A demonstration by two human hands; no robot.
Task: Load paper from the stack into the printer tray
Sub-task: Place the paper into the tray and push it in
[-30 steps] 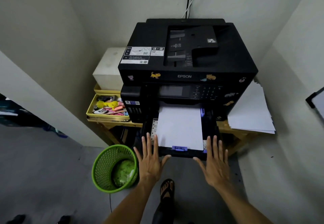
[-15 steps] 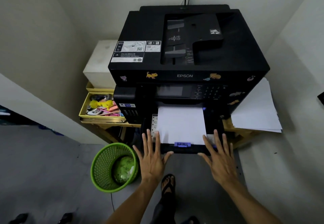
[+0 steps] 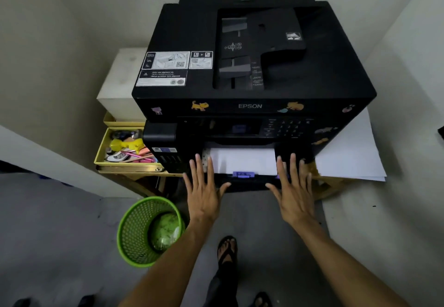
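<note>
A black Epson printer stands on a wooden stand. Its paper tray sticks out a little at the front, with white paper lying in it behind a purple guide clip. My left hand lies flat against the tray's left front edge, fingers spread. My right hand presses flat on the right front edge, fingers also spread. Neither hand holds anything. The stack of white paper lies on the stand to the right of the printer.
A yellow tray of stationery sits left of the printer under a white box. A green mesh bin stands on the floor at lower left. Walls close in on both sides. My sandalled foot is below the tray.
Both flat hands have moved forward with the tray, which has slid further into the printer; less of the paper shows. The camera has come closer.
</note>
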